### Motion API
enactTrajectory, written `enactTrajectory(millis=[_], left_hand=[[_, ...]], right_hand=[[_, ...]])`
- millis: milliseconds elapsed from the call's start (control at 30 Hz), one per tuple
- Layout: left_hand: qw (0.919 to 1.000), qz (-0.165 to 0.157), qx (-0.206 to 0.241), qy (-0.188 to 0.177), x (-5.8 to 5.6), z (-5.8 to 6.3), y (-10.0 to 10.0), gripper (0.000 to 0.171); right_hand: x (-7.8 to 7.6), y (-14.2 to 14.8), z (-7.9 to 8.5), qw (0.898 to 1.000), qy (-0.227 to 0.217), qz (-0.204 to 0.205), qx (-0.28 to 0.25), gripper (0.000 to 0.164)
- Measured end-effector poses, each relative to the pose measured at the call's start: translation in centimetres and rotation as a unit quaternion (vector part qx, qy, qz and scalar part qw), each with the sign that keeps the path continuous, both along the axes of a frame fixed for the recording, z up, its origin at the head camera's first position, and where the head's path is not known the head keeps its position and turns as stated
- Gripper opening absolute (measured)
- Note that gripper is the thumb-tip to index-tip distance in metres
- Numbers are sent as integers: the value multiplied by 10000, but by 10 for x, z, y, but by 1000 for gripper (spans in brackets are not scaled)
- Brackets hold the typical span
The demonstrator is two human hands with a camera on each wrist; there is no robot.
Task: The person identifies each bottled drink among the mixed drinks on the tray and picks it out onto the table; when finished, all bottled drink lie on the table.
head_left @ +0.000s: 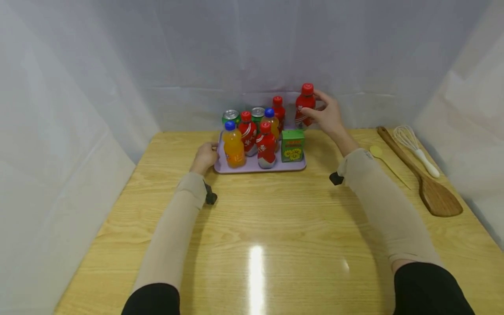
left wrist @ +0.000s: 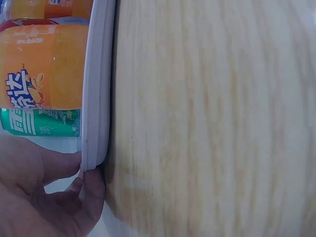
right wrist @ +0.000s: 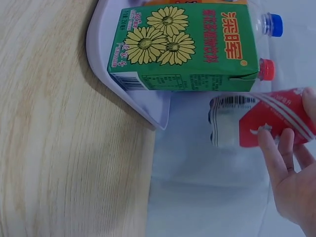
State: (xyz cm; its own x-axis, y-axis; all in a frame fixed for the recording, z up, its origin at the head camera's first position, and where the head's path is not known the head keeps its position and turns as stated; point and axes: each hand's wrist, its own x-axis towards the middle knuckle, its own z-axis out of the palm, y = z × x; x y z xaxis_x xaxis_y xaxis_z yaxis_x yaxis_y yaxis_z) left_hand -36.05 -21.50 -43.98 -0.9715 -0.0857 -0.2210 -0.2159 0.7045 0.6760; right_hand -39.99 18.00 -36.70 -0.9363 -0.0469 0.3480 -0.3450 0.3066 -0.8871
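My right hand (head_left: 328, 116) grips a red-labelled bottle (head_left: 305, 105) with a red cap, held up above the back right corner of a lilac tray (head_left: 256, 169). In the right wrist view the bottle's pale base (right wrist: 226, 123) hangs apart from the tray. My left hand (head_left: 204, 157) pinches the tray's left rim, thumb on top and fingers beneath, as the left wrist view shows. On the tray stand several red-capped bottles (head_left: 266, 146), two orange drink bottles (head_left: 234, 146) with blue caps, two green cans (head_left: 231, 115) at the back, and a green drink carton (head_left: 292, 146) at the right.
To the right on the wooden table (head_left: 275, 218) lie a yellow spoon (head_left: 387, 164), a wooden spatula (head_left: 437, 197) and a whisk (head_left: 415, 146) with a white handle. A pale sheet (head_left: 197, 65) hangs behind the table's back edge, and similar sheets flank both sides.
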Motion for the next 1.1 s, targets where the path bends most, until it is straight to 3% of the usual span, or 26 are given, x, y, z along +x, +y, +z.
enactTrajectory(millis=[333,567,1100], left_hand=[[9998,78,59,192,-2,-4,2,61],[9993,105,-158,313,-2,-6,4,59],[9998,102,-142,-89,-1,-3,0,58]], right_hand=[[0,15,1,9994,-223,-267,73,66],[-1,21,-4,9981,-441,-400,129,68],[-8,26,-24,9943,-702,-781,188,66]])
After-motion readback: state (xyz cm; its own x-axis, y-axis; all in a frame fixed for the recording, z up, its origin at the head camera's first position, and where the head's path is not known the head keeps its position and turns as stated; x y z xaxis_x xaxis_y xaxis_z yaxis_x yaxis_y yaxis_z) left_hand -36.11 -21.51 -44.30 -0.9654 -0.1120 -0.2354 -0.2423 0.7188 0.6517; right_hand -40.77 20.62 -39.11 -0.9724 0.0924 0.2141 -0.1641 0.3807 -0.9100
